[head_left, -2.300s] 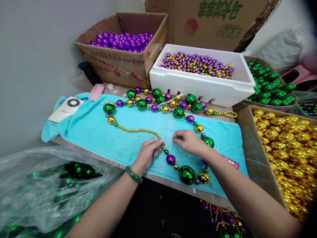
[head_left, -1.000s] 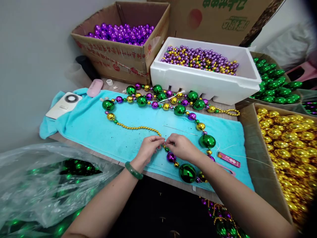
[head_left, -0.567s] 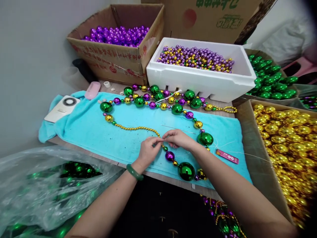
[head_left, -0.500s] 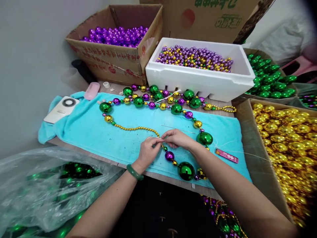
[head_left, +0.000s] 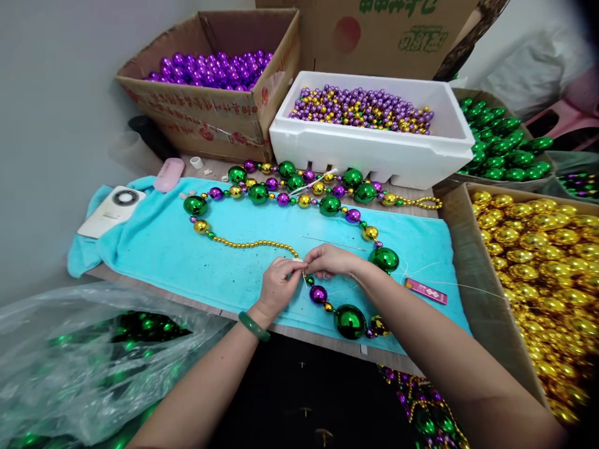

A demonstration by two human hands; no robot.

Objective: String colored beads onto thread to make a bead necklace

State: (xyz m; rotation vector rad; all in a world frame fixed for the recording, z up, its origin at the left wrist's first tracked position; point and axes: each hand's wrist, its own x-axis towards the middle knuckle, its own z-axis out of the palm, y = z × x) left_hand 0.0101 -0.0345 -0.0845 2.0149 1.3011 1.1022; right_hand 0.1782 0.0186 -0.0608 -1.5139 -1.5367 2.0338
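A string of green, purple and gold beads [head_left: 350,321] loops over the turquoise towel [head_left: 243,274]. My left hand [head_left: 279,282], below a wrist with a green bangle [head_left: 254,326], pinches the string where small gold beads [head_left: 253,244] meet larger ones. Touching it from the right, my right hand [head_left: 327,262] pinches at the same spot. The fingertips hide the exact join; a bit of white thread shows beneath them. A long thin needle [head_left: 332,243] lies on the towel just beyond my right hand.
Behind the towel stand a carton of purple beads [head_left: 196,125] and a white foam box [head_left: 369,149]. A carton of gold beads [head_left: 486,274] is at right. A phone [head_left: 112,212] lies left, a maroon packet [head_left: 425,291] right. Plastic bag [head_left: 93,374] at lower left.
The whole view has shifted slightly, with the boxes and beads a little further left. Both hands keep their pinch at the join, with only slight finger movement.
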